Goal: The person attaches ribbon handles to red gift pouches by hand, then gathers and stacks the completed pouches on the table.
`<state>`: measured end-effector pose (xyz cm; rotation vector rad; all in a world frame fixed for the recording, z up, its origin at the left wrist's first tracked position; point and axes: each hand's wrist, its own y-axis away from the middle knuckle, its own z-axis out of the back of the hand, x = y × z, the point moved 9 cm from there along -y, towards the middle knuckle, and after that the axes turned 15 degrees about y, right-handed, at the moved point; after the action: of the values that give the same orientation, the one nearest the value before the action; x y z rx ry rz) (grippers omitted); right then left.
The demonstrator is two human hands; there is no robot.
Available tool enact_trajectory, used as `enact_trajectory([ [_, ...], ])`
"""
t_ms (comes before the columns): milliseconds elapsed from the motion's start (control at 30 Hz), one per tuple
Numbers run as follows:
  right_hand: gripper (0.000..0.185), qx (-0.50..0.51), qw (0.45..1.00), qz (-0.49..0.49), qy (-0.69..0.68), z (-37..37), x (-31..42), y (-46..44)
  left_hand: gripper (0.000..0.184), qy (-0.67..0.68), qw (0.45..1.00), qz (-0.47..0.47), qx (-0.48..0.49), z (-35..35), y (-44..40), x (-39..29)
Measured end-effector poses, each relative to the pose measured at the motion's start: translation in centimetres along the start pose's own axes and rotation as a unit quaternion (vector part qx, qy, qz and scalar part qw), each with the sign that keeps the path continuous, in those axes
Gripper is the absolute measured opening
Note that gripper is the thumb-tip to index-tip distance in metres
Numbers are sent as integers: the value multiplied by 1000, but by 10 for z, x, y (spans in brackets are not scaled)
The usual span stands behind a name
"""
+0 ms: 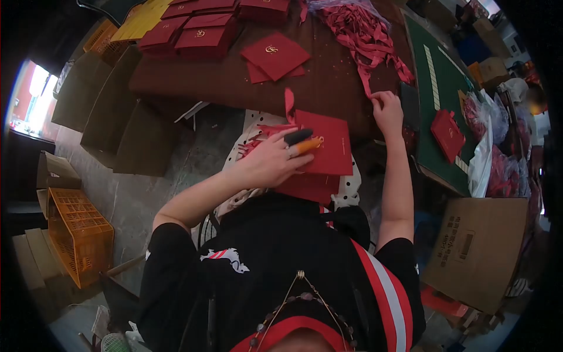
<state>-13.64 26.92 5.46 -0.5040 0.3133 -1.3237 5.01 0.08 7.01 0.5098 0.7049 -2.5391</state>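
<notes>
My left hand lies with its fingers stretched over a flat red paper packet with gold print. Black and orange covers sit on two of its fingers. The packet rests on my lap, with more red paper beneath it. Red ribbon ends stick out past its left side, and one ribbon stands up at its top edge. At the table edge, my right hand pinches the end of a red ribbon. That ribbon runs up to a tangled ribbon pile on the table.
Stacked red packets and two loose packets lie on the brown table. On the right, a green board bears another red packet. Cardboard boxes and an orange crate stand around me.
</notes>
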Motion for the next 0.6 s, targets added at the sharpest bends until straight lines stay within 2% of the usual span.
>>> enact_trajectory([
  [67,8,53,998,31,-25,12,5,22,42,50,997,-8,61,-15,27,-10],
  [100,8,54,998,31,-24,22,4,32,42,24,992,10,120,-29,44,-6],
  [167,9,99,990,78,-59,32,7,47,40,54,993,23,99,-15,54,-13],
  [200,11,110,989,72,-63,38,7,47,39,83,993,37,78,-8,55,-16],
  [300,12,55,996,35,-66,56,12,24,37,92,991,28,88,0,47,-15],
  [333,16,30,997,38,-64,55,14,14,36,81,996,0,35,11,40,-13],
  [400,19,40,997,20,-66,40,21,-7,33,30,996,-40,-76,32,18,-2],
  [467,25,70,995,-21,-69,20,30,-27,35,6,991,82,-106,44,-3,40],
  [533,26,65,995,-43,-58,0,38,-41,47,-72,968,135,-198,58,-22,89],
  [567,26,63,995,-67,-46,-10,39,-45,47,-75,967,136,-201,61,-34,106],
  [600,26,92,992,-83,-8,-23,40,-46,56,-119,950,216,-191,65,-41,134],
])
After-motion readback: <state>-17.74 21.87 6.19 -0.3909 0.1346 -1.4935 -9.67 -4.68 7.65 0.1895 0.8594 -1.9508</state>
